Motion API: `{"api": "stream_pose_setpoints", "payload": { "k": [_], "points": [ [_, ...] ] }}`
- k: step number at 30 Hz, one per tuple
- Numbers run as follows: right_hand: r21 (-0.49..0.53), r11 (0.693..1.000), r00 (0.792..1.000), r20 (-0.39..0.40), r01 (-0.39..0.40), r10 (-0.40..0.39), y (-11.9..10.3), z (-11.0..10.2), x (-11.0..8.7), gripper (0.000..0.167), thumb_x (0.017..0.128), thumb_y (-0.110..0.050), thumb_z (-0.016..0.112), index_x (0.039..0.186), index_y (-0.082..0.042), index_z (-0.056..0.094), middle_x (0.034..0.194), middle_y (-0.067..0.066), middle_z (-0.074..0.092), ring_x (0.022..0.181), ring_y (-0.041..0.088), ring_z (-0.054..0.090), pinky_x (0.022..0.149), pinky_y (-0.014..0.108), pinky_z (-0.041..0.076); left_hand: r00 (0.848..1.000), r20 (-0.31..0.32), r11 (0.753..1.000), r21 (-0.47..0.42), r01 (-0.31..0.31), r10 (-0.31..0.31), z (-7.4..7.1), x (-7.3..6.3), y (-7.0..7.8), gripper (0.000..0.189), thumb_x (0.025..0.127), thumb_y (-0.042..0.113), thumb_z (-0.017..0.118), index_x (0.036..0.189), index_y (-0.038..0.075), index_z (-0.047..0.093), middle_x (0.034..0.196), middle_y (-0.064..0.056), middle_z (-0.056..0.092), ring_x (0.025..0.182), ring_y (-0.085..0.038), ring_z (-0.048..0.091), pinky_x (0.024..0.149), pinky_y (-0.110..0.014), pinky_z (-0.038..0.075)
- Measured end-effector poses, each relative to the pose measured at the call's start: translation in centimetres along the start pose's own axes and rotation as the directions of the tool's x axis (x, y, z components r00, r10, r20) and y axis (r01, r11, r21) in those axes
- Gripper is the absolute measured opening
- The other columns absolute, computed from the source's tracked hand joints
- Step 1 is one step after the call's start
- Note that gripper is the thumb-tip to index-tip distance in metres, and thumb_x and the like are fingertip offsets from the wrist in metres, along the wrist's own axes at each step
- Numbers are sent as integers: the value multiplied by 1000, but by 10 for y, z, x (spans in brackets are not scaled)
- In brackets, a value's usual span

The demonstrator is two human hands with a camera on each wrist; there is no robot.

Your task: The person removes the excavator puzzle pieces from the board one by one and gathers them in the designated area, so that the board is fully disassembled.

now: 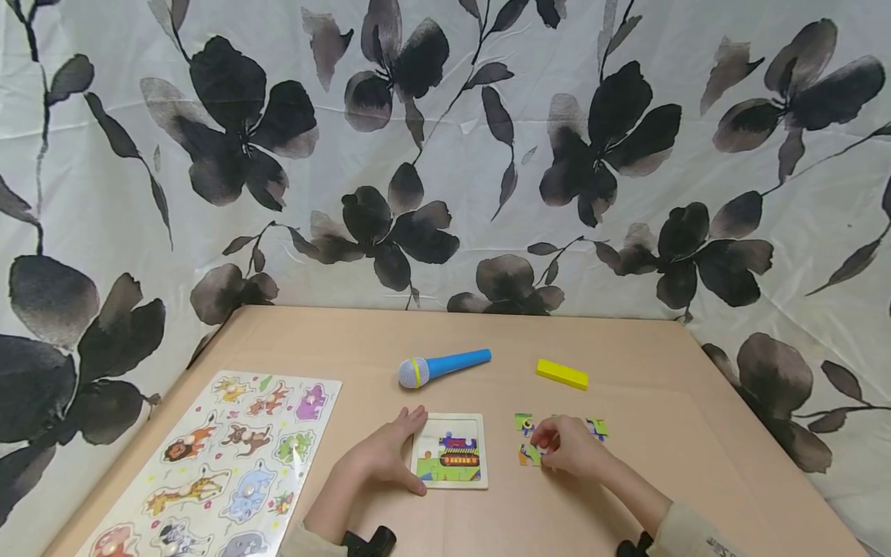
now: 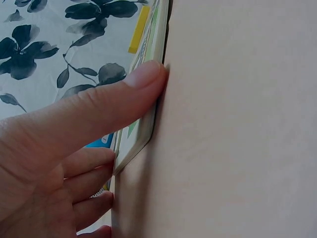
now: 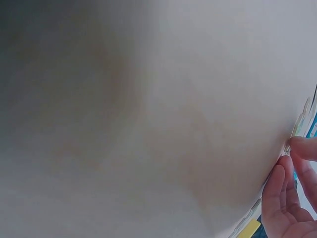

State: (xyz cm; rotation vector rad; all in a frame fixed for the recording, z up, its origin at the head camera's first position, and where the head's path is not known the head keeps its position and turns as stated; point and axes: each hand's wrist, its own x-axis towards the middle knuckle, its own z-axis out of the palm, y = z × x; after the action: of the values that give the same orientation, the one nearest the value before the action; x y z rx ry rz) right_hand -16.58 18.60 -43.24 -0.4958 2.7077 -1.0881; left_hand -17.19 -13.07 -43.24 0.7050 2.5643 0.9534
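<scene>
A small jigsaw puzzle in a white-rimmed tray (image 1: pixel 451 486) lies at the table's front middle. Its picture is partly filled, with a colourful train (image 1: pixel 459 450) at the right and green pieces at the lower left. My left hand (image 1: pixel 381 458) rests along the tray's left side, fingers spread, thumb (image 2: pixel 144 75) pressed to the near edge. To the right, my right hand (image 1: pixel 574 447) is over a group of loose puzzle pieces (image 1: pixel 524 422), its thumb and fingertips pinching at one piece. The hand hides much of that piece and others.
A blue toy microphone (image 1: pixel 455 362) and a yellow block (image 1: pixel 561 374) lie behind the puzzle. A large animal puzzle board (image 1: pixel 237 410) covers the table's left side. Patterned cloth (image 1: pixel 487 155) hangs behind the table (image 1: pixel 626 348).
</scene>
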Motion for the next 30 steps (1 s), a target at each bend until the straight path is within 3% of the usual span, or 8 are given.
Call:
{"api": "stream_pose_setpoints", "payload": {
  "k": [16, 30],
  "points": [
    [-10, 1000, 999, -23, 22, -22, -6, -4, 1, 17, 69, 5, 68, 83, -3, 65, 73, 1, 57, 63, 14, 48, 53, 19, 43, 1000, 3, 1000, -6, -1, 1, -1, -1, 2, 104, 56, 24, 87, 139, -6, 31, 147, -20, 23, 135, -41, 13, 106, -55, 17],
    [81, 997, 1000, -6, 11, -10, -30, 15, 16, 18, 71, 0, 73, 86, -1, 64, 73, 2, 54, 63, 15, 48, 50, 19, 41, 1000, 3, 1000, -4, 0, 0, 0, 0, 0, 104, 56, 26, 87, 139, -5, 31, 147, -19, 23, 135, -40, 13, 106, -56, 17]
  ]
}}
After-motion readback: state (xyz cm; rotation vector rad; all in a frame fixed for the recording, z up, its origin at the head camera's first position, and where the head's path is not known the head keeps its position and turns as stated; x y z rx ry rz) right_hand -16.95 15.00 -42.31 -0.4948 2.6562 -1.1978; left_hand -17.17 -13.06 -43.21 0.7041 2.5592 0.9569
